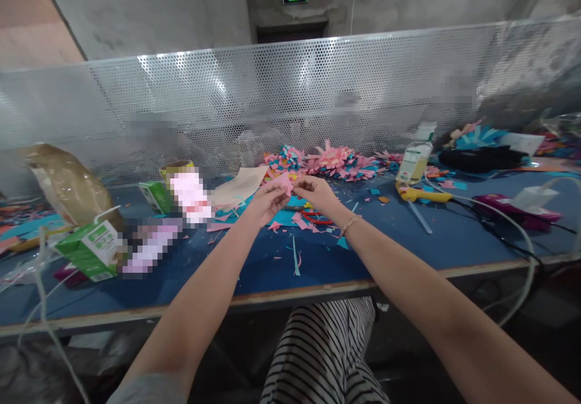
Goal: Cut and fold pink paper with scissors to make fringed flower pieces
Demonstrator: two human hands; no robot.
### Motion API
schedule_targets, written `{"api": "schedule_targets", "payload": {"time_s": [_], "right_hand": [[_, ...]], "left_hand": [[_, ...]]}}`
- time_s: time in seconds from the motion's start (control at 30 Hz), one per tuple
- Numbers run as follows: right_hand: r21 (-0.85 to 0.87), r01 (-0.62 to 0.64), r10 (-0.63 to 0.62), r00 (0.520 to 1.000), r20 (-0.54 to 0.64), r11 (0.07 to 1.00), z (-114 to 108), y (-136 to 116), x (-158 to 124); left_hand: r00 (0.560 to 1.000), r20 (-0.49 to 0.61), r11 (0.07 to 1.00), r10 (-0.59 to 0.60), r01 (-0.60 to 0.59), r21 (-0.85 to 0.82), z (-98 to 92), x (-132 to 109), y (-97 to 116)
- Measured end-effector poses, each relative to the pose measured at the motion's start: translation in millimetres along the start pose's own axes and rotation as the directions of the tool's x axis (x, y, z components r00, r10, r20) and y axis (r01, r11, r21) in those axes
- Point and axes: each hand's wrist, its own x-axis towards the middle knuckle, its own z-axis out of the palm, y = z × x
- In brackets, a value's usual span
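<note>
Both my arms reach out over the blue table (408, 241). My left hand (267, 201) and my right hand (316, 191) meet above the table's middle, fingers pinched on a small piece of pink paper (285, 182) held between them. Under the hands lie pink and teal paper scraps (299, 221) and red-handled scissors (318, 218). Just behind them sits a heap of fringed pink and teal paper flowers (327, 162).
A perforated metal screen (290, 89) closes the table's far side. A green drink carton with a straw (93, 248) and a brown bag (68, 183) stand at left. A yellow glue gun (422, 195), a bottle (415, 161) and white cables (512, 228) lie at right.
</note>
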Motion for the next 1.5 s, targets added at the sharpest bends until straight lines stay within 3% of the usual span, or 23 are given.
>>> {"api": "schedule_targets", "payload": {"time_s": [0.5, 0.73, 0.93, 1.1, 1.5], "right_hand": [[0.11, -0.023, 0.025, 1.0, -0.012, 0.994, 1.7, -0.3, 0.0], [0.045, -0.018, 0.019, 1.0, -0.022, 0.999, 1.3, -1.4, -0.8], [-0.01, 0.001, -0.002, 0.999, -0.042, 1.0, 0.7, -1.4, -1.0], [0.057, -0.003, 0.004, 1.0, -0.021, 0.998, 1.8, -5.3, -1.4], [0.021, 0.009, -0.008, 0.999, -0.045, 1.0, 3.9, -5.3, -2.1]], "left_hand": [[0.999, -0.025, 0.998, 0.039, -0.037, 0.05, 0.8, 0.5, -0.6], [0.997, -0.031, 0.994, 0.069, -0.066, 0.092, 1.1, 0.3, -2.0], [0.996, 0.045, 0.981, 0.083, -0.09, 0.174, 0.7, 0.4, -4.0], [0.99, 0.101, 0.972, 0.1, -0.119, 0.203, 3.0, -1.5, -7.3], [0.993, -0.028, 0.988, 0.116, -0.113, 0.108, 1.6, 1.7, -6.5]]}}
